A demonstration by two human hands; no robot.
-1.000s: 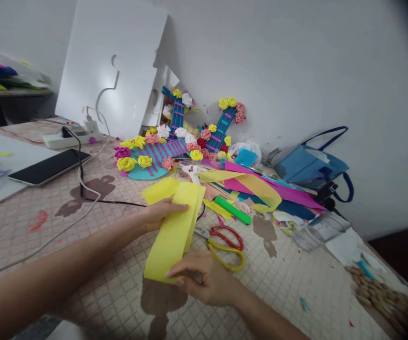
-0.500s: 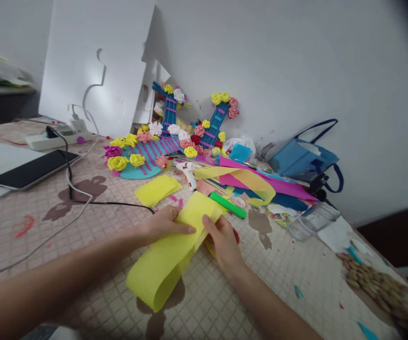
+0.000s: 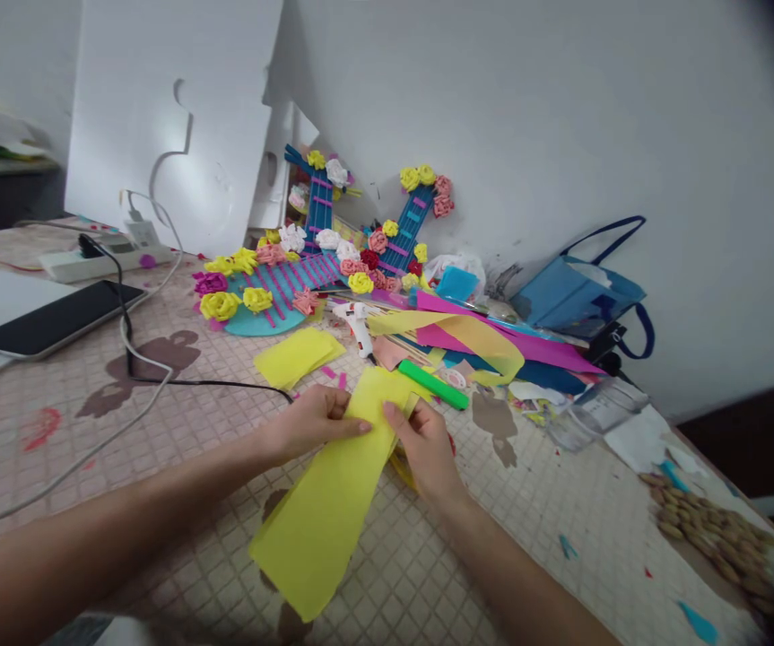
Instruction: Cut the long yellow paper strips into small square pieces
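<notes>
A long folded strip of yellow crepe paper hangs slantwise over the table between my hands, its near end flattened. My left hand pinches its left edge, thumb on top and fingers beneath. On the opposite edge, near the far end, my right hand grips the paper between thumb and fingers. Just beyond lies a bright green stick. A stack of yellow paper pieces rests to the left of the far end. Part of a yellow and red object under my right hand is hidden.
A white glue gun and paper flower decorations stand farther back. At left are a tablet, a power strip and cables. To the right are a clear container, a blue bag and a pile of nuts.
The looped near end of the yellow paper has flattened and dropped slightly. Both hands still grip the strip in about the same place. The view has shifted slightly.
</notes>
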